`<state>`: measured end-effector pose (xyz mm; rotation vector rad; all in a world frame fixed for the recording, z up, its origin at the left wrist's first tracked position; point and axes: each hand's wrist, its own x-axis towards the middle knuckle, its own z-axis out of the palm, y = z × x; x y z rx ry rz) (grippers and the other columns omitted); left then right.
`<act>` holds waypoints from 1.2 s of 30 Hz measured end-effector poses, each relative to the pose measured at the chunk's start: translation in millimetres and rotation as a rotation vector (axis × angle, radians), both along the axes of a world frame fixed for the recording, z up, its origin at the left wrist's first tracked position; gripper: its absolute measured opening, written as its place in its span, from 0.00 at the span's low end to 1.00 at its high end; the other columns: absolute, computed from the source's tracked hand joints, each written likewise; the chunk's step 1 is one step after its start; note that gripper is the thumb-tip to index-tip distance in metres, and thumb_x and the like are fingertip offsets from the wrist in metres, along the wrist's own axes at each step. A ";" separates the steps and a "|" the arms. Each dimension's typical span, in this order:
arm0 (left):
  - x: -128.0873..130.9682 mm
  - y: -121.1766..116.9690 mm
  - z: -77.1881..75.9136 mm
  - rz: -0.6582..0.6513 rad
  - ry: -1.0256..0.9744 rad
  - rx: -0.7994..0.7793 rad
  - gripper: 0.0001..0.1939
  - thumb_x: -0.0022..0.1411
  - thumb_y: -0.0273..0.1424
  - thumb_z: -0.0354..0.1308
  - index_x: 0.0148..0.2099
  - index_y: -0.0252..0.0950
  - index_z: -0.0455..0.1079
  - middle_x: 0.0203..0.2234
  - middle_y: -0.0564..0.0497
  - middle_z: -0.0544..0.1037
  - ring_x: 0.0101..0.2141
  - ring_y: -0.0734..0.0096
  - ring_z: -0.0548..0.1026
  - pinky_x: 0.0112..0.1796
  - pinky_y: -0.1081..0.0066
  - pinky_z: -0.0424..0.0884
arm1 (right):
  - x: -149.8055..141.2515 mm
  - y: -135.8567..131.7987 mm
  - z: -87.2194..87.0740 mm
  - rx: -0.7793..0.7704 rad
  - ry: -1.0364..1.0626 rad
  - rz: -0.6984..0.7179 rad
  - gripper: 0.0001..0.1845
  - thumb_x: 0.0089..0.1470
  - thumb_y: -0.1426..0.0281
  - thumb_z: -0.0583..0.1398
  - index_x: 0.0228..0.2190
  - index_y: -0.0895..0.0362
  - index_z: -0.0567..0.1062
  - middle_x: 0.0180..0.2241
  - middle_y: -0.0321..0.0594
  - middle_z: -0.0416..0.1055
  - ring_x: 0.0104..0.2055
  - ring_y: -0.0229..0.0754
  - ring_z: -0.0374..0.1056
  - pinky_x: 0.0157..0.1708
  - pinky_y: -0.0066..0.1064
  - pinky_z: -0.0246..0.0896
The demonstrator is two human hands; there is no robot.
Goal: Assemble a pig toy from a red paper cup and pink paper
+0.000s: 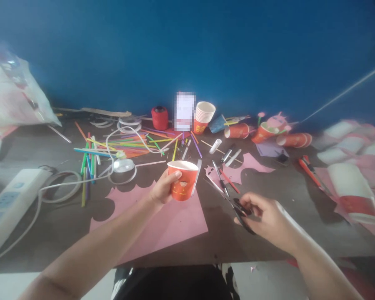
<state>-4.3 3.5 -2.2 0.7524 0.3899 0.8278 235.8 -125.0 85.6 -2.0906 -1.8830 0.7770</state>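
My left hand (165, 186) grips a red paper cup (184, 188) with yellow print, thumb on its front near the rim. A strip of the cup's right side (197, 177) stands out from the wall, as if cut. Black-handled scissors (237, 206) are in my right hand (261, 214), fingers through the handle loops. Their blades point up and left toward the cup, apart from it. Beneath the cup lies a sheet of pink paper (175, 227) with scalloped cut-outs along its left edge.
Coloured sticks (125, 143), a white cable (78, 181) and a power strip (11, 204) lie to the left. Stacked cups (205, 111) and red twine (159, 118) stand at the back. Pens (221, 177), a box cutter (312, 173) and piled cut cups (351, 187) are on the right.
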 end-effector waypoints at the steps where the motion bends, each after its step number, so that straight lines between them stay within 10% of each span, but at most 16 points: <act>1: 0.1 0.0 0.2 -0.002 0.008 0.015 0.22 0.53 0.40 0.59 0.45 0.30 0.68 0.28 0.44 0.76 0.26 0.61 0.75 0.26 0.63 0.72 | -2.2 2.9 2.3 0.001 -0.003 0.016 0.14 0.44 0.57 0.63 0.26 0.53 0.69 0.20 0.29 0.65 0.21 0.32 0.55 0.21 0.24 0.52; 24: 1.8 -2.1 8.9 0.014 0.082 0.106 0.20 0.52 0.39 0.60 0.43 0.30 0.69 0.26 0.46 0.77 0.24 0.64 0.74 0.26 0.65 0.71 | -4.1 21.4 26.9 -0.144 0.136 0.110 0.15 0.45 0.55 0.62 0.23 0.53 0.69 0.19 0.28 0.65 0.22 0.33 0.58 0.22 0.25 0.52; 36: 1.5 -1.6 8.3 -0.017 0.123 0.100 0.21 0.51 0.41 0.60 0.43 0.30 0.69 0.26 0.46 0.77 0.24 0.65 0.75 0.26 0.67 0.72 | 6.2 21.3 10.8 -0.156 0.186 0.103 0.18 0.43 0.52 0.62 0.21 0.53 0.68 0.17 0.28 0.61 0.20 0.32 0.53 0.19 0.25 0.46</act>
